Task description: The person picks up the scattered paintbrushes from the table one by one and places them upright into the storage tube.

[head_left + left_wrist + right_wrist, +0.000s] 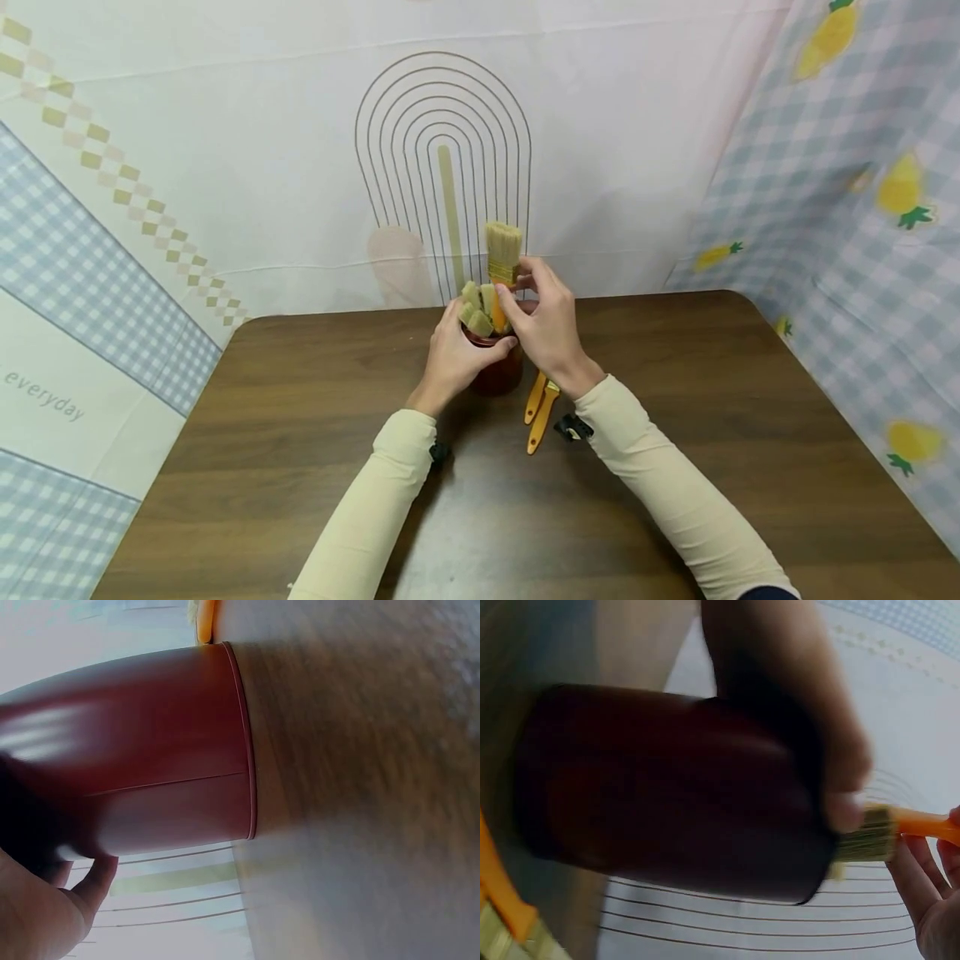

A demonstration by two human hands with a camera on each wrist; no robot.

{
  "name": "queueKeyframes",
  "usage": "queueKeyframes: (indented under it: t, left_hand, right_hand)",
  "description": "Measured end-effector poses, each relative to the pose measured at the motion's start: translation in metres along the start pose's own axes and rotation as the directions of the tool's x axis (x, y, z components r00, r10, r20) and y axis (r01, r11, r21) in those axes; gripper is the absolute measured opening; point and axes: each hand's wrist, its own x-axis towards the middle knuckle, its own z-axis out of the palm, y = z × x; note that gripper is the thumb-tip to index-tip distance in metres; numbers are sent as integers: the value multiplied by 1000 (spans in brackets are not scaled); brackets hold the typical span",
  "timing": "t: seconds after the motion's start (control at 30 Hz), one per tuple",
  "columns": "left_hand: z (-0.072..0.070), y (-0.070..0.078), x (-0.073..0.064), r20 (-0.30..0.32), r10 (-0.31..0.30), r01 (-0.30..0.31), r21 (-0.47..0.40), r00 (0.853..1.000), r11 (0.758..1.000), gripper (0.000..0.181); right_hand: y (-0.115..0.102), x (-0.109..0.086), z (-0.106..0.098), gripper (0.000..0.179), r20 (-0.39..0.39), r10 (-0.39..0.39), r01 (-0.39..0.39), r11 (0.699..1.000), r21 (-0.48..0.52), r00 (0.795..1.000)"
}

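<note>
A dark red cylindrical holder (pixel 498 378) stands upright on the table, and several paintbrushes (pixel 472 312) stick out of it with pale bristles up. My left hand (pixel 454 354) grips the holder near its rim, thumb across the near side; in the right wrist view that thumb (pixel 845 787) lies along the upper edge. Above the opening, my right hand (pixel 551 325) pinches the orange handle of another paintbrush (pixel 504 246), bristles up. Its handle (pixel 926 823) points down toward the holder's mouth, overlapping the other bristles in the right wrist view.
Two orange-handled paintbrushes (pixel 542 417) lie on the wooden table (pixel 300 433), just right of the holder. Behind the far table edge hangs a white patterned cloth (pixel 637 150). A blue checked cloth (pixel 825 275) with pineapples hangs on the right.
</note>
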Motion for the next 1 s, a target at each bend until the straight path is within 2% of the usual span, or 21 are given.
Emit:
queueKeyframes:
  t: [0.2, 0.4, 0.57, 0.8, 1.0]
  left_hand:
    - [2, 0, 1, -13, 19, -19, -5, 1000, 1000, 81]
    - [2, 0, 2, -18, 17, -17, 1, 1000, 1000, 81]
    - [2, -1, 1, -16, 8, -8, 13, 1000, 1000, 81]
    - [1, -1, 0, -17, 5, -5, 12, 1000, 1000, 77]
    - [2, -1, 1, -7, -15, 15, 27, 1000, 1000, 74]
  right_hand:
    - [15, -5, -2, 33, 53, 62, -61, 998, -27, 997]
    - [22, -8, -7, 20, 129, 98, -91, 994, -58, 987]
    - [28, -11, -11, 21, 176, 119, -99, 988, -123, 977]
    - [33, -10, -15, 25, 318, 222, -174, 969, -173, 922]
    - [29, -5, -12, 19, 380, 229, -148, 962, -230, 896]
